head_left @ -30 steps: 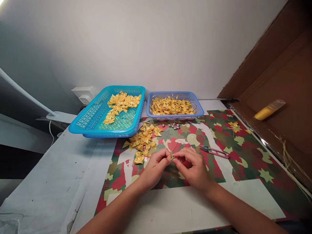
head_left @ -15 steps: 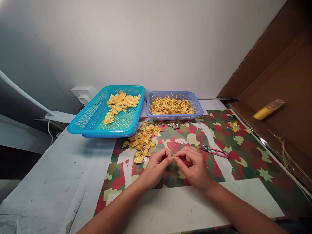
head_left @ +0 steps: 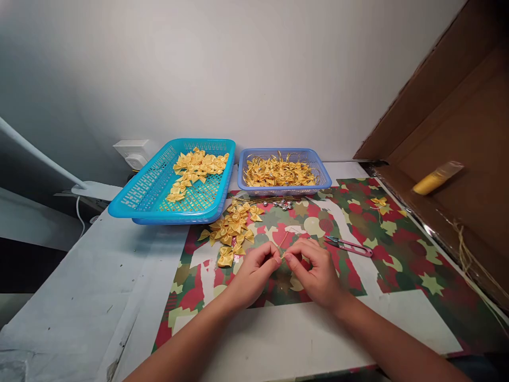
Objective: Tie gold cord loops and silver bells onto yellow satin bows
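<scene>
My left hand (head_left: 258,269) and my right hand (head_left: 314,268) are nearly touching over the patterned sheet. Both pinch a thin gold cord (head_left: 283,240), whose one end sticks up beyond the fingertips. The part between the fingers is mostly hidden. Just left of my left hand lies a loose pile of yellow ribbon bows (head_left: 233,225). A pair of pink-handled thread snips (head_left: 352,246) rests to the right of my right hand. Farther back are small silver bells (head_left: 283,205) and a bundle of gold cords (head_left: 254,200).
A turquoise basket (head_left: 119,208) with yellow bows stands at the back left, stacked on a blue one. Beside it is a blue-violet basket (head_left: 286,189) of bows with cords. A single bow (head_left: 380,202) lies right, near the cardboard wall (head_left: 449,106) and a yellow tube (head_left: 435,179).
The hands keep their pinch on the cord, with only a tiny shift of the fingertips. Everything else on the table stays put; the view has moved slightly.
</scene>
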Demonstrator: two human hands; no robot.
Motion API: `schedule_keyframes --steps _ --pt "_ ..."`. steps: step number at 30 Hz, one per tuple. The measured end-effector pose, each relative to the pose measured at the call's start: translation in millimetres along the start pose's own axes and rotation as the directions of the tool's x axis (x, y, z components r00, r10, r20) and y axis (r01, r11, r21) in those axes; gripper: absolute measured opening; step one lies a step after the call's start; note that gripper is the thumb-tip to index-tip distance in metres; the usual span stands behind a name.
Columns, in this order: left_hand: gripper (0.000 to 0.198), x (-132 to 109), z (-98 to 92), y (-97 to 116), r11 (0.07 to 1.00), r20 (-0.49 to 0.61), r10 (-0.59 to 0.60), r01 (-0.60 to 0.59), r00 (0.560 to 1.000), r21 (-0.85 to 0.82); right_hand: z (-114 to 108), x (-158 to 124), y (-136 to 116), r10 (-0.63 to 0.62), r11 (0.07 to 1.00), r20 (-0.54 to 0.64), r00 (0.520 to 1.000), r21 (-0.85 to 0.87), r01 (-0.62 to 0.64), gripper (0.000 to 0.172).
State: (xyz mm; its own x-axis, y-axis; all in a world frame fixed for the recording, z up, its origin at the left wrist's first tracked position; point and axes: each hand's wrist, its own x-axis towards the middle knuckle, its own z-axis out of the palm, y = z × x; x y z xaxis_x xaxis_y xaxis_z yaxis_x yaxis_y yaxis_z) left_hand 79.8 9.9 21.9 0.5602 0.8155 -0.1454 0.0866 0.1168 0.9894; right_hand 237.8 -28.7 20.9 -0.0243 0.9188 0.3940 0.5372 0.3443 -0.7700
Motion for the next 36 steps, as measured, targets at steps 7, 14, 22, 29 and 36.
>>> schedule_keyframes --steps 7,14,22,29,36 --pt "0.027 0 -1.5 -3 1.000 -0.015 -0.010 0.010 1.000 -0.023 -3 2 3 0.111 0.991 0.009 0.994 0.076 -0.111 0.021" --pt "0.028 1 -1.9 -5 0.999 -0.077 -0.001 -0.003 0.997 -0.051 -14 7 6 0.220 0.959 0.204 0.954 0.132 -0.250 0.023" --pt "0.028 1 -2.1 -4 0.996 -0.098 -0.021 0.012 0.995 -0.085 -20 8 9 0.239 0.940 0.494 0.836 0.096 -0.326 0.018" --pt "0.027 2 -2.1 -5 0.998 -0.086 -0.012 0.006 0.996 -0.063 -26 13 13 0.201 0.961 0.406 0.892 0.095 -0.260 0.027" --pt "0.027 3 0.0 -2 0.998 -0.069 0.013 -0.017 0.998 -0.053 -8 13 12 0.199 0.946 0.290 0.936 0.191 -0.261 0.010"
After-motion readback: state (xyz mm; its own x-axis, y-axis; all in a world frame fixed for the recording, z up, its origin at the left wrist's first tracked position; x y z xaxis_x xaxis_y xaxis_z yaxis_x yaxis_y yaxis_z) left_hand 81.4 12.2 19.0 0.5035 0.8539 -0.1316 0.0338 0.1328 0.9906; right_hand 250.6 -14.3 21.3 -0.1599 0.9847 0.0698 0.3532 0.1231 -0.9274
